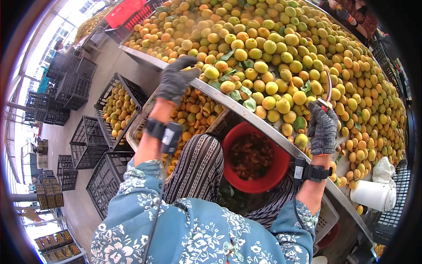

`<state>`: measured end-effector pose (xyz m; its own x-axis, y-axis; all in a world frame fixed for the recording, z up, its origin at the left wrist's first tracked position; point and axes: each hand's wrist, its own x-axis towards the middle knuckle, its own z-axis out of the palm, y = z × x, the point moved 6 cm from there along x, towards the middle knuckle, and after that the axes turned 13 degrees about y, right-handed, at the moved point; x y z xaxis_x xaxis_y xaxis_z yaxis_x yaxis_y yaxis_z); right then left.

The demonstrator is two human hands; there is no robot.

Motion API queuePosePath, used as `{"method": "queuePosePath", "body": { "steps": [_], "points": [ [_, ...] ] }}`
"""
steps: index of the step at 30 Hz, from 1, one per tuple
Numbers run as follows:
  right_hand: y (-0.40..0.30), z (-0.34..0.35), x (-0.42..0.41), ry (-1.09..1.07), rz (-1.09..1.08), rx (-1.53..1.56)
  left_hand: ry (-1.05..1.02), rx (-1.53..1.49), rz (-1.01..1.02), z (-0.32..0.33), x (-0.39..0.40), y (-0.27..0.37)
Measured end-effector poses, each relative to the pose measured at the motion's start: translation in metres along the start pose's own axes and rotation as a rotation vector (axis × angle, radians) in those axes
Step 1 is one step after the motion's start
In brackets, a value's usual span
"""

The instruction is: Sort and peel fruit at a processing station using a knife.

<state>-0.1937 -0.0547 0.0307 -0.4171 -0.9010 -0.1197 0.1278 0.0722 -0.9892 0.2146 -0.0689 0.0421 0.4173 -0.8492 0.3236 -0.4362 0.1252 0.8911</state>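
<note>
My left hand [176, 81], in a dark grey knit glove, is over the near metal edge [230, 102] of the sorting table. Its thumb and fingers are apart; a bit of yellow shows between them, seemingly fruit behind. My right hand [322, 130], gloved alike, grips a small curved knife [328, 86] whose blade points up and away over the fruit. A great heap of yellow-green and orange apricots [270, 86], with some green leaves [249, 104], covers the tabletop. Below my left hand, a pale plastic crate [132, 133] holds split apricots [194, 114].
Between my knees stands a red bucket [230, 171] with dark brown bits inside. Black crates [99, 170] stand on the floor at left, one holding apricots [120, 109]. A white container [372, 195] lies at the table's right. Another person's gloved hand [344, 14] shows across the table.
</note>
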Motion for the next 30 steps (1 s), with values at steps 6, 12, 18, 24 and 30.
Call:
{"method": "queuePosePath", "body": {
  "steps": [6,12,18,24,30],
  "points": [
    [-0.002,-0.004,0.004,0.087,0.008,0.000,-0.316,0.535,0.661,0.154,-0.019,0.077],
    [-0.001,-0.021,0.013,0.160,-0.040,0.045,-0.557,1.005,0.595,0.225,-0.011,0.047],
    [-0.002,-0.028,0.016,0.154,-0.049,0.046,-0.657,1.047,0.626,0.238,0.001,0.040],
    [-0.006,-0.024,0.012,0.139,-0.046,0.056,-0.356,0.903,0.728,0.224,-0.001,0.052],
    [-0.009,-0.017,0.003,0.092,-0.004,0.029,-0.268,0.011,0.363,0.170,-0.018,0.077]
  ]
}}
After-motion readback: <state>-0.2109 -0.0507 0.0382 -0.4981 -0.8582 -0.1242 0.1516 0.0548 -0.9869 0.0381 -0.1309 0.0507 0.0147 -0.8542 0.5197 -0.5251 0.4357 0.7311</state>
